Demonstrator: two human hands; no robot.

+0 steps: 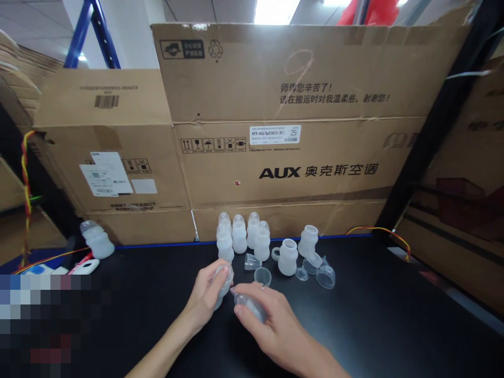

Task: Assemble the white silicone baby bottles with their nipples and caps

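Observation:
My left hand (207,291) is wrapped round a whitish baby bottle (221,298), which leans to the right. Close beside it on the right, my right hand (271,320) has its fingers closed on a translucent bottle part (252,307) with a narrow tip pointing at the bottle. My fingers cover much of that part, so I cannot tell its exact kind. Just beyond my hands stand several capped baby bottles, among them a front one (262,245). A clear cup-shaped cap (262,276) and another clear cap (252,262) lie near my right hand.
Two uncapped bottles (288,257) stand to the right, with clear funnel-like parts (325,276) beside them. Another bottle (97,240) tilts at the far left near wires. A tall cardboard sheet (315,131) walls off the back of the black table (374,315).

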